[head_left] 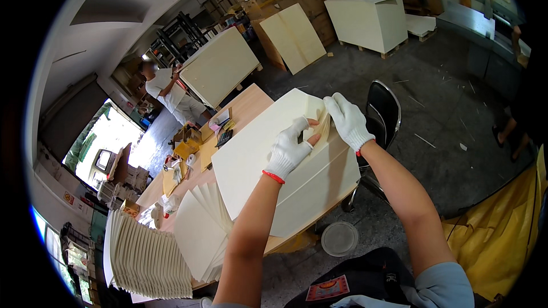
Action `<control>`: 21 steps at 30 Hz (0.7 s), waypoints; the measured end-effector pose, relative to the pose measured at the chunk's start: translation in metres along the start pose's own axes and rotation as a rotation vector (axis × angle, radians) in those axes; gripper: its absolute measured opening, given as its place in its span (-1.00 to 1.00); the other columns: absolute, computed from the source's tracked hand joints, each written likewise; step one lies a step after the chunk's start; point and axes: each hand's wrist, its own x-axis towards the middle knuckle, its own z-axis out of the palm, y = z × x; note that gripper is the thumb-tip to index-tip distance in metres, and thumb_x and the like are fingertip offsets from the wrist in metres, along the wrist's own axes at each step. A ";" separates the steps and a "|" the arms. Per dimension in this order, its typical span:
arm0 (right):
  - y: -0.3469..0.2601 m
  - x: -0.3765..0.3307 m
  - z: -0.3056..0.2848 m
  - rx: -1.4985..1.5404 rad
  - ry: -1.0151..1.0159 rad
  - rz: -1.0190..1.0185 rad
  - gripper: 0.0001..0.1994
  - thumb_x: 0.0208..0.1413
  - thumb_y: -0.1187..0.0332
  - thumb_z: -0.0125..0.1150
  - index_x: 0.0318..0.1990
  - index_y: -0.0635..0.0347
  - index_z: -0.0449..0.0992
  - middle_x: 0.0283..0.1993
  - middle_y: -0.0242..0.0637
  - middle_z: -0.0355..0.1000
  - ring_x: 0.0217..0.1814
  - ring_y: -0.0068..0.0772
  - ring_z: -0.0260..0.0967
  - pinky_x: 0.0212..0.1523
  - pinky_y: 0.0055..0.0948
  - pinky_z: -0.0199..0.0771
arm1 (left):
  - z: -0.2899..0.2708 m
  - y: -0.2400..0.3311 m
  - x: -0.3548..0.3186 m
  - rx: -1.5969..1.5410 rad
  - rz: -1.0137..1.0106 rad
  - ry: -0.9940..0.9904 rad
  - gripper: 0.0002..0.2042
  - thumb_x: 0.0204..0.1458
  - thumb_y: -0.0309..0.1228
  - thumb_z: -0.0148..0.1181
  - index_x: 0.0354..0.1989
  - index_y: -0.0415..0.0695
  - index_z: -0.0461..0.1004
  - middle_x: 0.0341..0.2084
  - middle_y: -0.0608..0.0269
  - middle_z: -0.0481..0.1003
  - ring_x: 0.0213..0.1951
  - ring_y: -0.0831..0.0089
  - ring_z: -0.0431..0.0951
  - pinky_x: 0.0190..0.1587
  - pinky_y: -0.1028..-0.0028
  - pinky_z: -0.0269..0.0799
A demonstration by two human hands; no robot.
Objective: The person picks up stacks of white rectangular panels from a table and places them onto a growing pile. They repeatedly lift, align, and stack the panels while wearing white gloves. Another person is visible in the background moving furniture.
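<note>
A thick stack of large cream paper sheets [251, 154] lies on the wooden table in front of me. At its right end several sheets [323, 126] bend up and fan apart between my hands. My right hand [347, 121], in a white knit glove with a red cuff, is closed round the raised edge of these sheets. My left hand [291, 147] wears a similar glove with bare thumb and fingertip showing. It rests over the stack, thumb and finger apart, beside the bent sheets.
Fanned sheets [201, 225] and a stepped pile of sheets [149, 256] lie at the table's near left. A black chair [382, 105] stands right, a round lidded tub [340, 239] below. Wrapped pallet stacks [365, 20] stand behind; a person [171, 94] works at the far left.
</note>
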 end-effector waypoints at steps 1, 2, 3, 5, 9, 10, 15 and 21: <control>-0.001 0.000 -0.001 0.010 -0.001 0.001 -0.49 0.45 -0.16 -0.16 -0.19 0.14 0.44 -0.30 0.11 0.54 -0.15 0.32 0.48 -0.15 0.16 0.35 | 0.002 -0.002 0.000 -0.022 0.016 0.012 -0.71 0.23 -0.35 0.29 0.11 -0.04 0.57 -0.18 0.06 0.62 -0.14 0.19 0.61 -0.02 0.28 0.52; -0.001 0.000 -0.002 0.020 -0.001 0.002 -0.49 0.45 -0.16 -0.15 -0.19 0.14 0.44 -0.31 0.11 0.54 -0.15 0.32 0.49 -0.15 0.15 0.35 | 0.003 -0.003 0.000 -0.044 0.032 0.024 -0.72 0.26 -0.32 0.27 0.12 -0.02 0.57 -0.08 0.02 0.65 0.01 0.05 0.67 0.07 0.24 0.54; -0.001 0.000 -0.002 0.012 0.002 0.009 -0.49 0.44 -0.16 -0.12 -0.20 0.15 0.45 -0.34 0.09 0.52 -0.18 0.29 0.50 -0.17 0.10 0.36 | 0.004 -0.002 0.000 -0.057 0.002 0.035 -0.72 0.26 -0.32 0.25 0.12 -0.01 0.57 -0.09 0.02 0.65 -0.01 0.05 0.67 0.06 0.23 0.54; -0.002 -0.001 0.000 0.003 0.010 0.016 -0.49 0.43 -0.15 -0.08 -0.22 0.17 0.45 -0.39 0.06 0.49 -0.23 0.24 0.51 -0.20 0.03 0.38 | 0.003 0.000 -0.001 -0.058 -0.022 0.046 -0.73 0.27 -0.31 0.23 0.12 0.01 0.57 -0.10 0.02 0.65 -0.05 0.05 0.67 0.04 0.21 0.54; 0.001 -0.001 0.002 0.006 0.041 0.000 -0.48 0.43 -0.15 -0.06 -0.23 0.18 0.46 -0.42 0.05 0.48 -0.25 0.22 0.52 -0.20 0.01 0.38 | 0.002 -0.004 -0.001 0.013 0.039 0.009 -0.74 0.26 -0.31 0.24 0.10 0.01 0.58 -0.19 0.03 0.64 -0.19 0.15 0.64 -0.05 0.23 0.53; 0.002 0.000 0.004 0.008 0.053 -0.012 -0.48 0.43 -0.16 -0.07 -0.22 0.18 0.46 -0.42 0.05 0.48 -0.25 0.22 0.52 -0.20 0.01 0.38 | 0.002 0.002 -0.002 0.018 -0.002 -0.002 -0.73 0.24 -0.32 0.27 0.09 -0.01 0.59 -0.27 0.04 0.63 -0.28 0.24 0.60 -0.11 0.27 0.53; 0.002 -0.001 0.004 -0.002 0.054 0.000 -0.48 0.43 -0.16 -0.08 -0.21 0.18 0.46 -0.42 0.05 0.49 -0.25 0.23 0.52 -0.19 0.02 0.39 | 0.003 0.006 -0.002 0.071 0.014 0.031 -0.68 0.12 -0.31 0.41 0.04 -0.03 0.60 -0.43 0.17 0.59 -0.44 0.43 0.51 -0.25 0.33 0.49; 0.003 0.000 0.003 0.003 0.058 0.006 -0.47 0.42 -0.17 -0.07 -0.21 0.17 0.47 -0.41 0.05 0.49 -0.24 0.24 0.51 -0.19 0.01 0.39 | 0.004 0.001 -0.001 0.041 0.020 0.021 -0.63 0.11 -0.32 0.42 0.10 -0.02 0.60 -0.44 0.16 0.57 -0.46 0.44 0.47 -0.25 0.34 0.49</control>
